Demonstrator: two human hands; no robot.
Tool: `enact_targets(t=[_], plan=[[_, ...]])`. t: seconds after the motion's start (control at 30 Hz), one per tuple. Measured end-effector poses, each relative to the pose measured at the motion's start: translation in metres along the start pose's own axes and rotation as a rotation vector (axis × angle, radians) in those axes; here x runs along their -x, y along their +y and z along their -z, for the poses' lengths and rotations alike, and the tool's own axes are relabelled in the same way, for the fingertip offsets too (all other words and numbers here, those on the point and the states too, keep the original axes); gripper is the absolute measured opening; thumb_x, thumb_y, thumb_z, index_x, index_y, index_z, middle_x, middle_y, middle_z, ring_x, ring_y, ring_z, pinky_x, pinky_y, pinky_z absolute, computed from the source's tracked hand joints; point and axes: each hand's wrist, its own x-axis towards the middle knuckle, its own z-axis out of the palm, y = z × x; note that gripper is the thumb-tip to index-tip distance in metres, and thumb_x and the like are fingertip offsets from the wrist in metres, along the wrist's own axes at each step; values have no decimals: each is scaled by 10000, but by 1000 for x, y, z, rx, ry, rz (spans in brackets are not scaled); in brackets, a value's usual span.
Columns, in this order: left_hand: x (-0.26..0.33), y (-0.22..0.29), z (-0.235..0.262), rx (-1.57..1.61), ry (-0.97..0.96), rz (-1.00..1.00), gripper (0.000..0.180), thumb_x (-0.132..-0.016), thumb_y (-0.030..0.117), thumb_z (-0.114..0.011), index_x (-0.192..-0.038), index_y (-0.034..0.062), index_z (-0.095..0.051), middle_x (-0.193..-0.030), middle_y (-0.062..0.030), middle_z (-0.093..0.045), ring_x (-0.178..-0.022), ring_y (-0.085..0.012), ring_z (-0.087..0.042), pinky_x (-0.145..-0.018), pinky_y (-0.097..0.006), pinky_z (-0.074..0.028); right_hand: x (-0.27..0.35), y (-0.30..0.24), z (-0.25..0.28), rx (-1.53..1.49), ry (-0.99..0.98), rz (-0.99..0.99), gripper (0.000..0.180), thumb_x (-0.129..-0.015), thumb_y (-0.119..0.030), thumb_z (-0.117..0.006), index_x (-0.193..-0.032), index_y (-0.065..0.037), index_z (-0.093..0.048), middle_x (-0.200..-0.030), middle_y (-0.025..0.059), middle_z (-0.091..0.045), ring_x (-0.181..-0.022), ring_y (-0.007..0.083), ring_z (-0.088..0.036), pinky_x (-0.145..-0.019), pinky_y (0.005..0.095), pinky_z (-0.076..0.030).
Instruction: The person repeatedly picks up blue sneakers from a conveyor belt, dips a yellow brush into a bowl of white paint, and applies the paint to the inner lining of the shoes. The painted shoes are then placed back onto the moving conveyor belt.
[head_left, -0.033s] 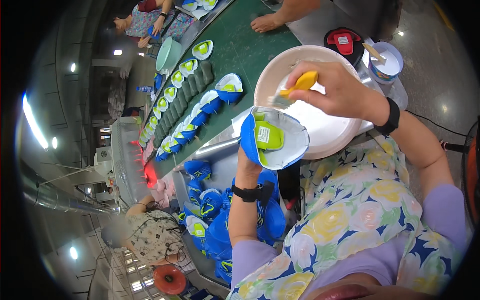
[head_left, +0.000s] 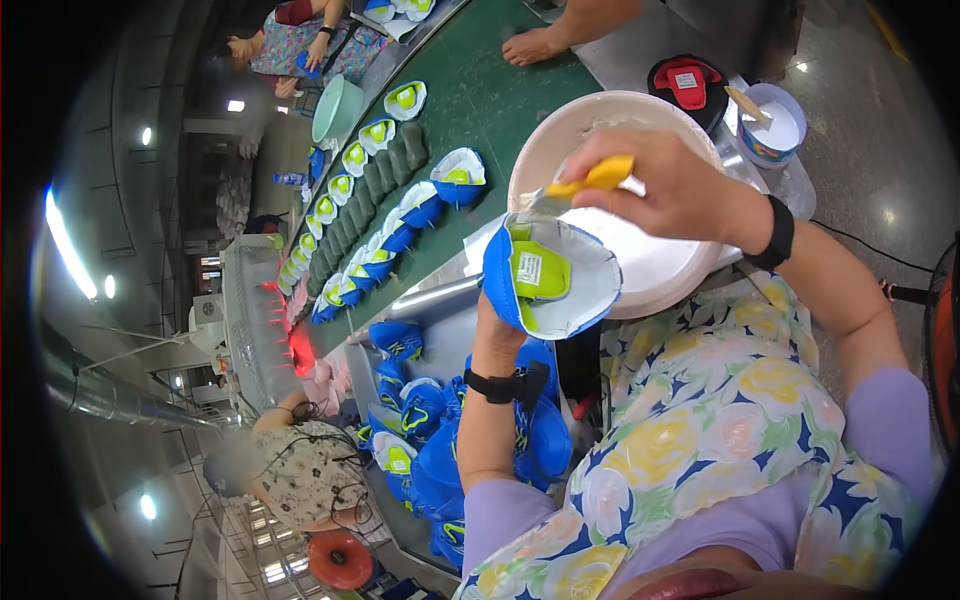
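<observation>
My left hand (head_left: 497, 322) holds up a blue shoe upper (head_left: 550, 275) from below, its white rim and green insole turned toward me. My right hand (head_left: 665, 185) grips a yellow-handled brush (head_left: 590, 181) whose tip touches the upper's top edge. Just behind both sits a wide white basin (head_left: 600, 115). A black band circles each of my wrists.
A green conveyor belt (head_left: 480, 110) carries rows of blue and green uppers (head_left: 385, 235). More uppers are piled in a tray (head_left: 425, 430) by my left arm. A red-lidded container (head_left: 688, 82) and a small white pot (head_left: 772, 125) stand to the right. Other people work along the belt.
</observation>
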Motion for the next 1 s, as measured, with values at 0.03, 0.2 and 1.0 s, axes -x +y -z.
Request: enact_targets(t=[0.03,0.2,1.0], plan=[[-3,0,-1,-39,56,-27,507,-979,361,-552,-1398,85,-485,-1289,-108,-612,-1125,-243,-635,-956,-421,-536,3,4,-9,32,-38,45,140,-885,-156,-689,-988,-74,-640,-887,116,-645,-789,289,-650,-678,365,-512],[-14,-4,19,40,84,-163,507,-990,373,-522,-1409,93,-467,-1313,-103,-592,-1139,-245,-625,-967,-410,-526,13,10,-3,150,-222,190,190,-867,-157,-696,-1012,-57,-623,-917,106,-626,-846,298,-636,-725,388,-512],[-232,2,178,-1366,496,-263,557,-874,60,-569,-1401,-25,-410,-1204,-289,-607,-1096,-414,-622,-924,-435,-499,90,57,-7,65,34,-480,195,-869,-2,-686,-1054,-17,-629,-996,121,-692,-901,226,-682,-811,303,-522]])
